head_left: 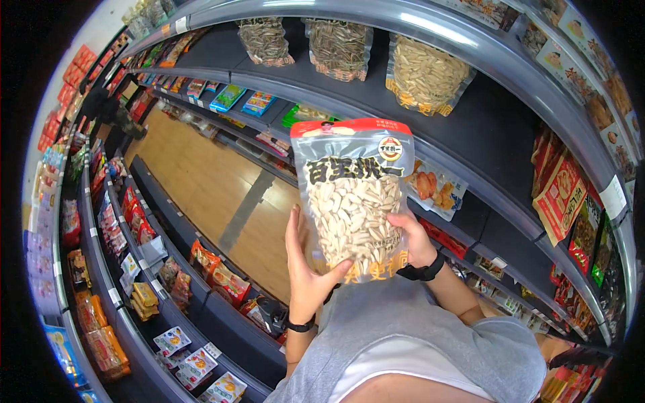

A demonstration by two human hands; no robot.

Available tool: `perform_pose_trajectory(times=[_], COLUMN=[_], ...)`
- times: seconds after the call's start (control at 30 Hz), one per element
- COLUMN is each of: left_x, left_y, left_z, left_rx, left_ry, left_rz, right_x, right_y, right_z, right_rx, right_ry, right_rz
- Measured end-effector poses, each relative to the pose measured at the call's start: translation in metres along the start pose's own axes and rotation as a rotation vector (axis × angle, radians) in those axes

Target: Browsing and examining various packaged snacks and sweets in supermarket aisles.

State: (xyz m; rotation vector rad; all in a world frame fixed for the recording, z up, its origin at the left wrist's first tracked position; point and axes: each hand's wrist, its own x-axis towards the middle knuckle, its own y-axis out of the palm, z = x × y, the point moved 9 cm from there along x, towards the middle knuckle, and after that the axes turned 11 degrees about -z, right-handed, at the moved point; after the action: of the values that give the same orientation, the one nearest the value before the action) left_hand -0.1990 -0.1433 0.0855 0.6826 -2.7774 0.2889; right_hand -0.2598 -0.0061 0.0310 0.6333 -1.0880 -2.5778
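Note:
Between my two hands is a clear bag of pale sunflower seeds [349, 208] with a red top strip, held upright with its front toward me. My left hand [310, 265] grips the lower left side, thumb across the front and fingers along the edge. On the lower right, my right hand [413, 238] presses its thumb on the front; its other fingers are hidden behind the bag. Beyond the bag, a similar bag of pale seeds [430, 70] stands on the dark shelf [497, 144], beside a bag of darker seeds [338, 50].
Shelves of packaged snacks line both sides of a wood-floored aisle [208, 168]. Red and yellow packets [561, 198] stand on the right shelf. Several white packs [196, 366] lie on the low left shelf. A person in dark clothes [111, 111] is at the far left.

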Motion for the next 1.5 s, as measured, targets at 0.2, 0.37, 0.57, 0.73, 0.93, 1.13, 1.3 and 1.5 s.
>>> perform_pose_trajectory(times=[0.2,0.37,0.57,0.73,0.93,1.13,1.3,1.5], left_x=[-0.019,-0.023,-0.023,-0.023,-0.032,-0.020,-0.027,-0.028], left_y=[0.016,0.013,0.009,0.004,0.038,0.018,0.025,0.022], left_z=[0.037,0.041,0.035,0.004,-0.035,0.028,0.034,0.033], left_rx=[-0.327,-0.361,-0.238,0.162,0.378,-0.376,-0.495,-0.461], left_ry=[-0.388,-0.387,-0.319,-0.011,0.466,-0.297,-0.438,-0.409], left_rz=[0.135,0.082,-0.089,-0.212,0.285,0.085,0.151,0.089], right_x=[-0.003,-0.005,-0.001,-0.035,-0.010,-0.013,-0.007,-0.004], right_y=[-0.008,-0.012,-0.025,0.030,-0.009,-0.016,-0.022,-0.019], right_z=[0.005,-0.002,0.021,0.019,-0.004,-0.021,-0.019,-0.006], right_rx=[-0.201,-0.087,-0.407,-0.928,-0.216,0.138,-0.065,-0.193], right_ry=[-0.096,-0.021,-0.458,-0.679,-0.149,0.122,0.096,-0.029], right_rz=[0.024,0.013,-0.199,-0.051,-0.083,0.030,0.050,0.044])
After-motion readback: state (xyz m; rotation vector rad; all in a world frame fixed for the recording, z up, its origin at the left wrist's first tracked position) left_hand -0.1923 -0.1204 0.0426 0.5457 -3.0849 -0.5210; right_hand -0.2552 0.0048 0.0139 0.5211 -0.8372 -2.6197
